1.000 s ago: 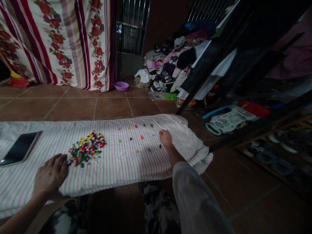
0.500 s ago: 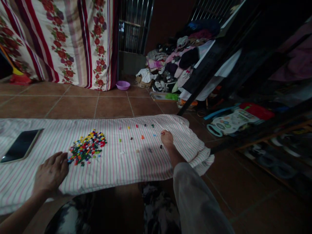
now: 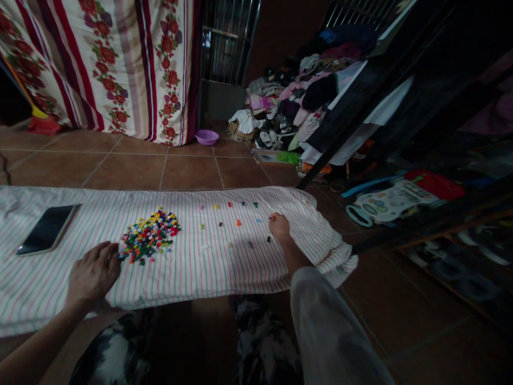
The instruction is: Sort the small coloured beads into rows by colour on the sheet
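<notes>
Colored bricks lie mostly heaped on striped cloth, a few sorted out right of the heap. My left grip rests open beside it; whether my right grip holds one, I cannot tell.

The coloured pieces are too small to identify exactly.

My open left hand lies at eight o'clock, just beside the heap of small coloured bricks on the striped sheet; my right hand, at one o'clock, sits against a small red brick; a phone lies at nine o'clock.
</notes>
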Action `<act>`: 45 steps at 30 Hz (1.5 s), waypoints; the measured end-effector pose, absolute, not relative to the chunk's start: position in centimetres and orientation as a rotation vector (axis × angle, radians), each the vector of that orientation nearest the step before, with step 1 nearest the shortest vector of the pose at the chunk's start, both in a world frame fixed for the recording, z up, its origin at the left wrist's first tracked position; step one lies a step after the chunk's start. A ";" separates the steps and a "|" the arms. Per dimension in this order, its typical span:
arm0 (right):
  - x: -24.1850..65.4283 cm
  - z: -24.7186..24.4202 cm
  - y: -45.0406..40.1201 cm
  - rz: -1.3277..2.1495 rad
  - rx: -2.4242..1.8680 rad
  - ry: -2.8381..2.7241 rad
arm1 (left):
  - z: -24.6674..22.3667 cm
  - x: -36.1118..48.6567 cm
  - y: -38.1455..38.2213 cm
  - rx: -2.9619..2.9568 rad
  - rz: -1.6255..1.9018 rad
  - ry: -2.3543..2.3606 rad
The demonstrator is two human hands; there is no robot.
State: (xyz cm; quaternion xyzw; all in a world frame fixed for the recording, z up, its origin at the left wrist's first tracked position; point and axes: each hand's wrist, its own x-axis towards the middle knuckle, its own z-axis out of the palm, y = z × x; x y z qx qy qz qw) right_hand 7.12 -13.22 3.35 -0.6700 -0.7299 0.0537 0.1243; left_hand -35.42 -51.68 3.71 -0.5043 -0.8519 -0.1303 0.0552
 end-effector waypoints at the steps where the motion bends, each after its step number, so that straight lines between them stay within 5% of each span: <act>1: 7.1 3.4 -13.2 0.154 -1.952 -2.130 | 4.0 -35.1 -51.6 -1.496 -0.379 -2.594; 45: 7.4 3.8 -13.6 0.167 -1.929 -2.139 | 5.1 -34.2 -51.2 -1.451 -0.356 -2.593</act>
